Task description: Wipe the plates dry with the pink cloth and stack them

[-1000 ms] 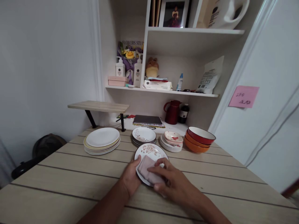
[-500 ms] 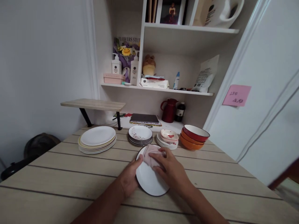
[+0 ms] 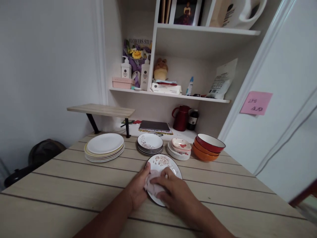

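A white plate with a brown rim and a flower print lies tilted between my hands, just above or on the table; which of the two I cannot tell. My left hand grips its left edge, thumb on top and the other fingers hidden beneath. Pressed on the plate's left and lower part is a pale pink cloth, crumpled under the bent fingers of my right hand. Behind it stands a stack of matching flowered plates.
To the left is a stack of large white plates. At right stand small plates with pink heart dishes on top, and red and orange bowls. Farther back are a laptop, a red jug and a raised wooden shelf.
My right hand has moved the cloth down and left across the plate, uncovering the flower print near its far edge. My left hand keeps its hold. The view has shifted slightly.
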Tool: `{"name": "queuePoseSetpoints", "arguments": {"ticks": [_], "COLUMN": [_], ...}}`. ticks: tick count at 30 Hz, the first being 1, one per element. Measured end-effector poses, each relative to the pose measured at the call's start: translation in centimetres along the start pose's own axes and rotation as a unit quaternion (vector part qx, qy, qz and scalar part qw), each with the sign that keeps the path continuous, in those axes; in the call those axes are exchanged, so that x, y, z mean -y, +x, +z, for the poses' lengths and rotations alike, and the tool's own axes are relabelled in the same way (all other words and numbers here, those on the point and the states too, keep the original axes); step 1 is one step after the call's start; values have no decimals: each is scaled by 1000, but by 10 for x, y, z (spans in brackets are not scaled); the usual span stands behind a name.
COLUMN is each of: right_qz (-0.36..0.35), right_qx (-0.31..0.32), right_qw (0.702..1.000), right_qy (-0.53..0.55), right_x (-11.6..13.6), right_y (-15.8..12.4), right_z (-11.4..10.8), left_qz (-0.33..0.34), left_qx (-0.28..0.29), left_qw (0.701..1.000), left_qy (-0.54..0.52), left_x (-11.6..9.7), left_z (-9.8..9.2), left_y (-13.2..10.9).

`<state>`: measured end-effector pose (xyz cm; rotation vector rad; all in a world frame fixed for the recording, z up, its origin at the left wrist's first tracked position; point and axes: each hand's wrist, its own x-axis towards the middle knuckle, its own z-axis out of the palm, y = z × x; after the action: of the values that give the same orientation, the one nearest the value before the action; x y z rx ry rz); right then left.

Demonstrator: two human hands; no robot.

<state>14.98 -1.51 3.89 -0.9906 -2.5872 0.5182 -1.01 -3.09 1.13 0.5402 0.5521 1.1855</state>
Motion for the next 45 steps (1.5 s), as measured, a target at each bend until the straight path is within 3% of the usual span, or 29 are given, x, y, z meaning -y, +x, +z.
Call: {"name": "queuePoseSetpoints", "arguments": {"ticks": [4, 6, 10, 13, 15, 18, 21, 24, 26, 29, 32, 34, 35, 37, 40, 43, 45], "right_qz": [84, 124, 141, 39, -16, -6, 43, 101, 143, 163, 59, -10, -21, 6, 53, 107, 148], "right_qx": [-99, -112, -35, 70, 100, 25, -74, -133, -140, -79, 44, 87, 85, 19, -71, -118, -111], "right_qw": [990, 981, 980, 994, 995, 998, 996, 985, 975, 974, 993, 996, 996, 999, 996, 987, 981], "right_qy": [-60, -99, -136, -69, 0, 53, 16, -50, -93, -138, -91, -19, 13, 48, 30, -21, -55], "right_x": [-21, -32, -38, -26, -16, -7, -13, -28, -38, -43, -35, -25, -19, -11, -9, -22, -34], "right_y": [18, 18, -2, -15, -14, 3, 22, 27, 20, 2, -11, -9, -6, 6, 23, 27, 21], "right_z": [1, -8, -28, -29, -21, -3, 7, 0, -10, -23, -25, -18, -12, -1, 7, -1, -12], "left_qz": [20, 14, 11, 15, 15, 17, 23, 29, 27, 19, 15, 20, 21, 16, 13, 26, 25], "left_qx": [-25, -36, -29, -6, 2, 11, 15, -17, -37, -44, -39, -32, -24, -1, 10, -15, -25], "left_qw": [999, 999, 999, 1000, 1000, 1000, 1000, 999, 999, 998, 999, 999, 999, 1000, 1000, 999, 999], "left_qy": [6, 15, 15, 2, -2, -2, -3, 8, 23, 35, 29, 19, 14, 4, 4, 15, 20], "left_x": [0, 1, 2, 3, 3, 3, 3, 2, 1, 0, 0, 1, 2, 3, 4, 3, 2], "left_z": [1, 1, -3, -6, -8, -8, -5, -1, 2, 3, 1, -2, -4, -9, -12, -10, -7], "left_y": [0, 0, -1, 1, 3, 6, 6, 2, -2, -4, -1, 2, 4, 8, 10, 9, 6]}}
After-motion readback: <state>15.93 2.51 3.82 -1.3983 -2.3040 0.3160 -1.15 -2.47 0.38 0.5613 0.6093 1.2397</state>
